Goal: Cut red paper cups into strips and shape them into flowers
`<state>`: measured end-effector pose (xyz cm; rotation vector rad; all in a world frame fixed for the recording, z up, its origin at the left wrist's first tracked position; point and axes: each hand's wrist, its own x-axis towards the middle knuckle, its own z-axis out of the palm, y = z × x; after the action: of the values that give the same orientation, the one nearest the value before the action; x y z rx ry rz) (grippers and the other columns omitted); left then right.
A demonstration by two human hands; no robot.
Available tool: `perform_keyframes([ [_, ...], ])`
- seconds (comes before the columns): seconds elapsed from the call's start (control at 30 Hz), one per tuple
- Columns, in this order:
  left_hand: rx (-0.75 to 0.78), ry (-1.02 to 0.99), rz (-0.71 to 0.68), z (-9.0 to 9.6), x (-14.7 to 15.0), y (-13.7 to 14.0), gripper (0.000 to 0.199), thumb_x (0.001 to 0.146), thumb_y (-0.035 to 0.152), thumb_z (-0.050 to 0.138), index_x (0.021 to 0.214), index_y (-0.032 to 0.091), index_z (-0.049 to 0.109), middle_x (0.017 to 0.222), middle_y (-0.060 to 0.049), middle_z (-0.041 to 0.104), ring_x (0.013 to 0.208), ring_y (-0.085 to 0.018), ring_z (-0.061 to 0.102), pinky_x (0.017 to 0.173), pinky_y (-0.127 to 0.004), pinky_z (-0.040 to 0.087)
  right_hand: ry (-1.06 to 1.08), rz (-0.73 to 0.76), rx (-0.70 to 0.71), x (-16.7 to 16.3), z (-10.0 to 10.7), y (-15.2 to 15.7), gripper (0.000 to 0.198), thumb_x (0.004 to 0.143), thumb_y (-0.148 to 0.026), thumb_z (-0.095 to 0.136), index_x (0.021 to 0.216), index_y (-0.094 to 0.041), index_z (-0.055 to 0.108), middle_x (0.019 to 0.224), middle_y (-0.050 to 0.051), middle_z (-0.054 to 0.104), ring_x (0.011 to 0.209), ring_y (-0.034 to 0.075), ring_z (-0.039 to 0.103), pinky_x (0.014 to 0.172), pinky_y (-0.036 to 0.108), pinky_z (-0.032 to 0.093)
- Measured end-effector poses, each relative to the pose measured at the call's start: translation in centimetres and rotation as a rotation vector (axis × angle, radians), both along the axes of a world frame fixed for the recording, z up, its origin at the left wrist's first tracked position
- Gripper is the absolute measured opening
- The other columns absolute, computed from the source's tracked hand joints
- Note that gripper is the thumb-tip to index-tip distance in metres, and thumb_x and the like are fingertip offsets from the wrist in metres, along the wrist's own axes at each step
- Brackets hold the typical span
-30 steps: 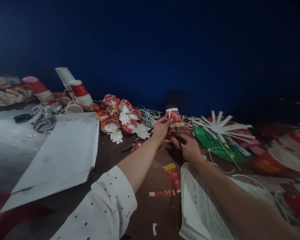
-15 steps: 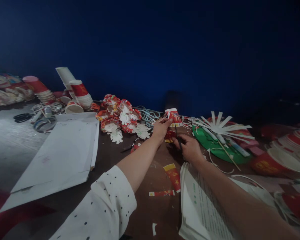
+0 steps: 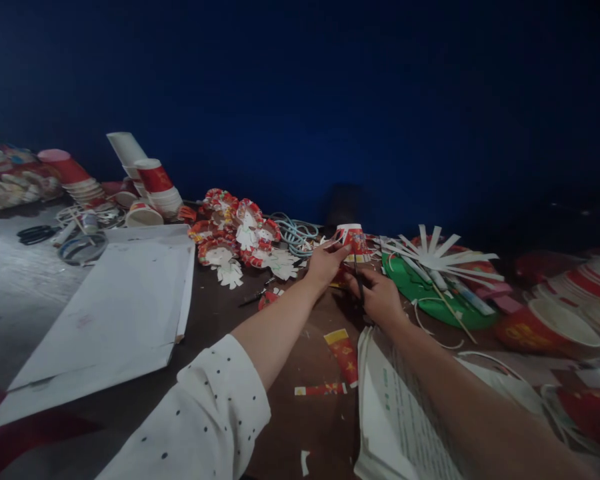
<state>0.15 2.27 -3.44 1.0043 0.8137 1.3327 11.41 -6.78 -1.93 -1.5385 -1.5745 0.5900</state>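
Observation:
My left hand (image 3: 329,261) is closed, pinching a red and white paper cup piece (image 3: 354,239) that it holds out over the table. Wrapped round the handles of dark scissors (image 3: 359,277), my right hand (image 3: 377,293) is closed too, just right of and below the left. The scissor blades point up against the patterned paper, whose lower part is partly hidden by my fingers. Below the hands lie a red strip with a yellow end (image 3: 343,357) and a thinner red strip (image 3: 321,389).
Red and white paper crafts (image 3: 235,233) lie left of my hands beside pale blue cord (image 3: 297,233). A green disc (image 3: 430,293) bears pens and a cut white paper fan (image 3: 437,257). Stacked cups (image 3: 160,190), white board (image 3: 100,313) and an open booklet (image 3: 395,407) surround them.
The view has shifted slightly. The paper sits a little lower in the picture and is turned somewhat, while both hands stay in nearly the same place with the same holds.

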Motion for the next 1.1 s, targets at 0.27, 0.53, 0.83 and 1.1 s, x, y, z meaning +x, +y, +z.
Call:
perform_keyframes([
  [0.27,-0.004,-0.018,-0.014,-0.2,0.0,0.2,0.028,0.065,0.035,0.08,0.061,0.016,0.06,0.059,0.004,0.056,0.059,-0.01,0.049,0.063,-0.025,0.041,-0.051,0.001,0.038,0.3,-0.3,0.2,0.037,0.083,-0.051,0.06,0.077,-0.016,0.072,0.06,0.002,0.062,0.058,0.016,0.052,0.057,0.027,0.038],
  [0.53,-0.02,0.005,-0.068,0.1,0.4,-0.7,0.027,0.064,0.037,0.081,0.065,0.016,0.064,0.062,0.002,0.06,0.057,-0.011,0.053,0.059,-0.024,0.041,0.028,-0.04,0.058,0.0,0.6,0.1,0.035,0.08,-0.05,0.063,0.075,-0.017,0.071,0.06,0.002,0.063,0.058,0.016,0.053,0.055,0.026,0.039],
  [0.83,-0.008,-0.014,-0.046,0.0,0.4,-0.3,0.026,0.062,0.033,0.083,0.061,0.016,0.063,0.062,0.002,0.06,0.059,-0.01,0.052,0.062,-0.024,0.041,0.078,-0.037,0.066,-0.2,1.1,-0.1,0.042,0.078,-0.057,0.063,0.061,-0.018,0.064,0.054,0.0,0.053,0.054,0.013,0.044,0.051,0.025,0.036],
  [1.1,-0.02,-0.004,-0.06,-0.5,0.1,-0.1,0.029,0.059,0.036,0.084,0.065,0.016,0.064,0.063,0.002,0.06,0.064,-0.012,0.055,0.066,-0.025,0.044,0.36,-0.097,-0.097,-0.6,1.8,-0.4,0.044,0.07,-0.061,0.074,0.062,-0.018,0.064,0.052,0.0,0.054,0.045,0.012,0.044,0.042,0.025,0.032],
])
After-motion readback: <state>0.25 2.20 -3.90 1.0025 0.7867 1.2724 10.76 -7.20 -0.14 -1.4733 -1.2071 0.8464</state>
